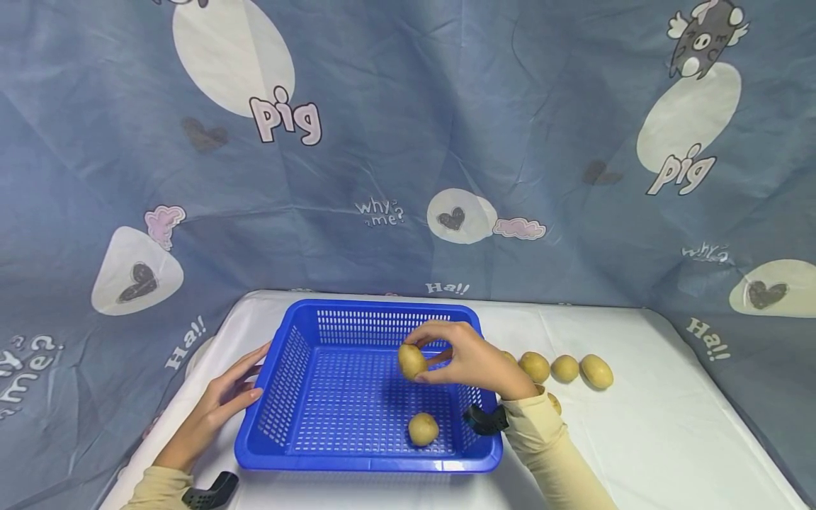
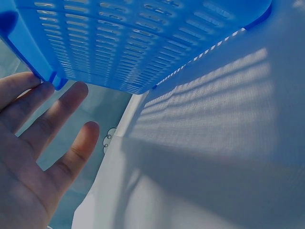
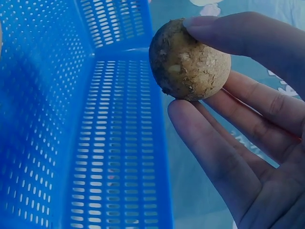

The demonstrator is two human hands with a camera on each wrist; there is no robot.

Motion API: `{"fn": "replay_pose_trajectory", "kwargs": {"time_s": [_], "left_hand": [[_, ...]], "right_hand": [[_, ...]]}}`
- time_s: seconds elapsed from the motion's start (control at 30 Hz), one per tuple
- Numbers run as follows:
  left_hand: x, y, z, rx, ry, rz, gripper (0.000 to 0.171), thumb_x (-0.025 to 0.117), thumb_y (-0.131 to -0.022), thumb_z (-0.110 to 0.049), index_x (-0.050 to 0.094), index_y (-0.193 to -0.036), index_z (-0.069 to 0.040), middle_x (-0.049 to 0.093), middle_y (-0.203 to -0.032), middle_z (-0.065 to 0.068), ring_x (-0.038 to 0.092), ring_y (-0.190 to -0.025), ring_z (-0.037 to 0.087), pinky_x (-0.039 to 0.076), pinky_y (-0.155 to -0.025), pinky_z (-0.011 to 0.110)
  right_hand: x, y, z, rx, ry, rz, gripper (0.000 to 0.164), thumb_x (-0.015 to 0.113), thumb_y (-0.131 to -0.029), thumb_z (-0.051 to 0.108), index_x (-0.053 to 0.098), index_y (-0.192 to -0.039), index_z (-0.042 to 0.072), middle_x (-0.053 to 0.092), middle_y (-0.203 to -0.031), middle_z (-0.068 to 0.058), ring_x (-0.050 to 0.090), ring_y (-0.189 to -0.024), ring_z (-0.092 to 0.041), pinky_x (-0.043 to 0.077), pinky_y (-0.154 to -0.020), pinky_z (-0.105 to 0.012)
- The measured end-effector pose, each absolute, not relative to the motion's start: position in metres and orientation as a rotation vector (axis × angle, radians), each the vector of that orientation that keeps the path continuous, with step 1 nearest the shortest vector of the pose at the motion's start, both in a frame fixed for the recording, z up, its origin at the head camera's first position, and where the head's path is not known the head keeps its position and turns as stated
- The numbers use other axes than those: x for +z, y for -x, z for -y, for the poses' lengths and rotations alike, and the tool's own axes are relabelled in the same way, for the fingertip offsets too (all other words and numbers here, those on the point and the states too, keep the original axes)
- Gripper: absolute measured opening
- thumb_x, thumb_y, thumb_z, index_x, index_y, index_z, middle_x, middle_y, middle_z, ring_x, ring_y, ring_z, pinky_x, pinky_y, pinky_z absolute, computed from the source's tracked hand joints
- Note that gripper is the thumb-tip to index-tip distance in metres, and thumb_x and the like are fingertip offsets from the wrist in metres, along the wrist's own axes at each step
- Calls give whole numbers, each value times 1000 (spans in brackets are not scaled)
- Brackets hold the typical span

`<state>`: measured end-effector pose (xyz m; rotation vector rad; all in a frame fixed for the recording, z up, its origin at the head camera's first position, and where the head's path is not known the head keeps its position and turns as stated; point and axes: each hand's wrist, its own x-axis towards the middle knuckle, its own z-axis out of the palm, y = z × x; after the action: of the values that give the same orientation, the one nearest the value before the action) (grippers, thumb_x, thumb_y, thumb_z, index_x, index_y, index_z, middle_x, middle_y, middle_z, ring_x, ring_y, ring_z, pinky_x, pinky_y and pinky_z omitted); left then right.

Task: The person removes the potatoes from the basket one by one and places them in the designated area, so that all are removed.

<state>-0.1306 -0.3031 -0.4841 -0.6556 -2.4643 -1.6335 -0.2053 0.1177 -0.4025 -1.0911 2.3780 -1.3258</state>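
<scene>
My right hand (image 1: pixel 455 354) pinches a potato (image 1: pixel 412 361) between thumb and fingers, over the right half of a blue plastic basket (image 1: pixel 370 464). In the right wrist view this potato (image 3: pixel 190 62) looks round, with rough, dirt-specked skin. Another potato (image 1: pixel 423 429) lies on the basket floor near the front right. At the basket's left side, my left hand (image 1: pixel 223 397) touches the rim with its fingers extended. The left wrist view shows that hand (image 2: pixel 43 129) spread beside the slotted basket wall (image 2: pixel 128 43), fingertips against the rim.
Right of the basket, several potatoes lie on the white-covered table (image 1: pixel 656 425), among them an oval potato (image 1: pixel 596 371) at the far right. My right forearm partly hides some of them. A blue printed cloth (image 1: pixel 395 142) hangs behind the table.
</scene>
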Motion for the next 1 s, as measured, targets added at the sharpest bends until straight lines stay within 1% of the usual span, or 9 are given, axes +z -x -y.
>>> {"fn": "replay_pose_trajectory", "kwargs": {"time_s": [0.17, 0.43, 0.73, 1.0], "left_hand": [[-484, 131, 303, -1632, 649, 2467, 64, 50, -100, 0, 35, -161, -9, 42, -163, -10, 52, -131, -5, 41, -102, 9], [-485, 131, 303, -1650, 640, 2467, 63, 50, -100, 0, 35, -161, -8, 42, -162, -11, 51, -132, -6, 41, -102, 8], [-484, 130, 303, -1654, 645, 2466, 63, 50, -100, 0, 35, -161, -8, 42, -162, -13, 51, -132, -6, 41, -102, 9], [-485, 130, 303, -1659, 637, 2467, 64, 50, -100, 0, 35, -161, -8, 42, -162, -13, 51, -132, -6, 41, -102, 8]], "right_hand": [[-401, 203, -125, -1359, 1111, -2403, 49, 88, -79, 7, 69, -124, 13, 71, -122, -2, 69, -113, -20, 63, -83, -28], [-400, 199, -137, -1405, 1103, -2426, 49, 88, -80, 9, 69, -126, 14, 69, -124, -2, 69, -113, -20, 64, -83, -32], [-403, 193, -155, -1498, 1074, -2466, 52, 89, -79, 7, 69, -126, 12, 69, -126, -7, 69, -113, -21, 63, -82, -29], [-404, 189, -173, -1496, 1009, -2534, 52, 90, -80, 16, 69, -128, 18, 69, -128, -2, 68, -117, -19, 63, -84, -30]]}}
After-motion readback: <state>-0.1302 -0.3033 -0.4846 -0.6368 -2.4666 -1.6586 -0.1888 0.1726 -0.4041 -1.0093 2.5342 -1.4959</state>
